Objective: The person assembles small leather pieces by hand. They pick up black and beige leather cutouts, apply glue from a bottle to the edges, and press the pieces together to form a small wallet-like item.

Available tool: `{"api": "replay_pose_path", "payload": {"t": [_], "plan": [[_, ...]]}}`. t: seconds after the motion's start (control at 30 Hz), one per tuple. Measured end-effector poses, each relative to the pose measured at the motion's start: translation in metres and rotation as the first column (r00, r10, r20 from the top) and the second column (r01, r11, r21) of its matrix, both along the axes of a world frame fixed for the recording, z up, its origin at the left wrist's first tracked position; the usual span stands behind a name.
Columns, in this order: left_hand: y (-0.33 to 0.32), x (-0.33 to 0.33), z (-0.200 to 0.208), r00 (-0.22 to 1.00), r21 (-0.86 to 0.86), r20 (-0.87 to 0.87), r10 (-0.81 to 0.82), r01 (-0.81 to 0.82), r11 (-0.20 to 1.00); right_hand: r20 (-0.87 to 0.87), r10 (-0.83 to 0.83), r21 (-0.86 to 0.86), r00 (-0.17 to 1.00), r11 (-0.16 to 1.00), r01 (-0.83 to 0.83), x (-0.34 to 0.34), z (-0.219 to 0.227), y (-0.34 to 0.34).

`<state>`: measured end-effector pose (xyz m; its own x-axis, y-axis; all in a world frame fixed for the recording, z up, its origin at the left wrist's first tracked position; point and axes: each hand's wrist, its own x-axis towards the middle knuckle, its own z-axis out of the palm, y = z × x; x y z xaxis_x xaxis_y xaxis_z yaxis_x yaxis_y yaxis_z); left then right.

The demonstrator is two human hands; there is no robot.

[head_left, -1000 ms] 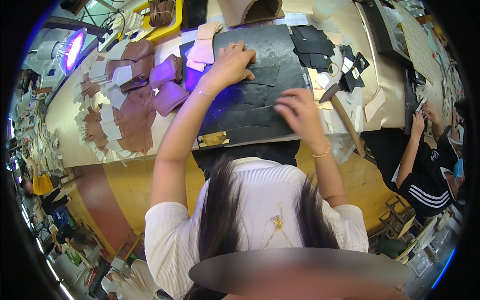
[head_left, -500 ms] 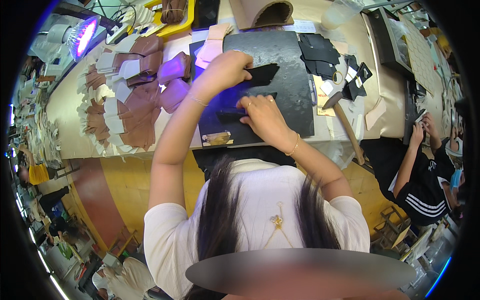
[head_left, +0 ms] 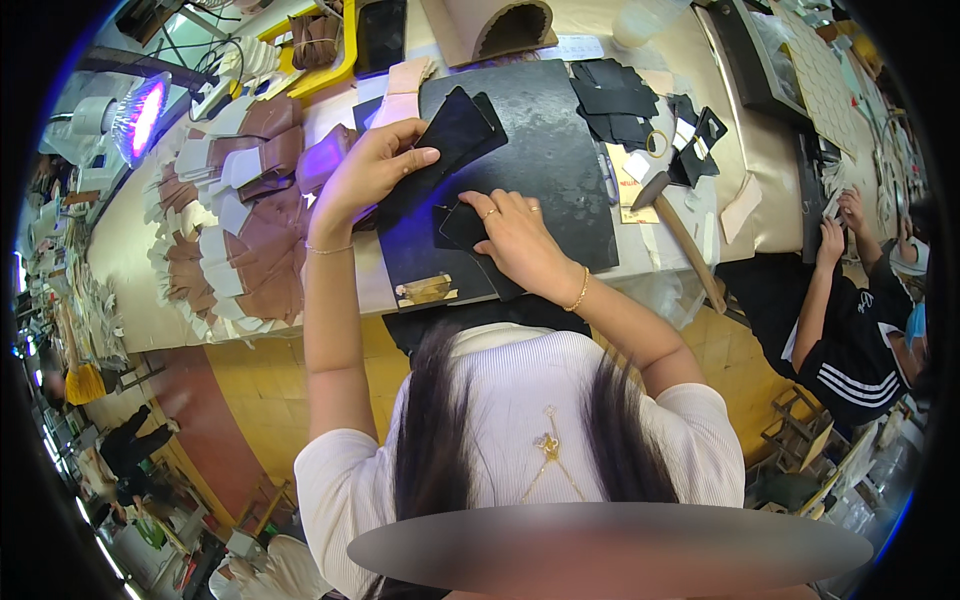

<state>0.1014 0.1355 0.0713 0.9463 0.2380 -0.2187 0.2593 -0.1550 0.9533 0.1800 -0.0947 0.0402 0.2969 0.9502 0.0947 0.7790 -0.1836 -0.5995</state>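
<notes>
My left hand [head_left: 372, 172] is closed on a few flat black pieces [head_left: 457, 132], thumb on top. They look like leather or fabric, overlap like a fan and tilt above the dark work board [head_left: 560, 150]. My right hand [head_left: 522, 238] lies lower on the board, its bent fingers closed over the edge of another black piece [head_left: 460, 228]. Part of that piece is hidden beneath the palm. A further dark edge shows under the right wrist.
Brown and grey cut pieces [head_left: 270, 240] lie in fanned stacks at the left, by a lit lamp [head_left: 140, 118]. Right of the board are stacked black pieces [head_left: 612, 98], a hammer [head_left: 690, 240] and a tape ring [head_left: 656, 144]. A person in black [head_left: 850, 330] works at the far right.
My left hand has moved left and turned, raising its black pieces so they spread and tilt. My right hand stays low on the board over a black piece. The whole view has shifted slightly.
</notes>
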Motion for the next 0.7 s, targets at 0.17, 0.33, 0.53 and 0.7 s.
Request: {"api": "replay_pose_path", "payload": {"t": [0.17,0.33,0.53,0.7], "plan": [[-0.022,0.000,-0.005,0.991,0.133,0.038,0.131,-0.135,0.982,0.041,0.102,0.025,0.994,0.994,-0.103,-0.003,0.022,-0.007],[-0.056,-0.003,-0.010,0.999,0.623,-0.029,-0.024,0.037,0.781,0.342,0.220,0.078,0.914,0.962,-0.261,0.001,0.035,-0.001],[-0.072,-0.011,-0.010,0.991,0.670,-0.124,-0.047,0.118,0.733,0.398,0.275,-0.080,0.875,0.961,-0.265,0.017,0.026,-0.023],[-0.084,-0.010,-0.010,0.997,0.605,-0.053,-0.058,0.078,0.793,0.343,0.255,-0.100,0.904,0.967,-0.235,0.022,0.018,-0.030]]}}
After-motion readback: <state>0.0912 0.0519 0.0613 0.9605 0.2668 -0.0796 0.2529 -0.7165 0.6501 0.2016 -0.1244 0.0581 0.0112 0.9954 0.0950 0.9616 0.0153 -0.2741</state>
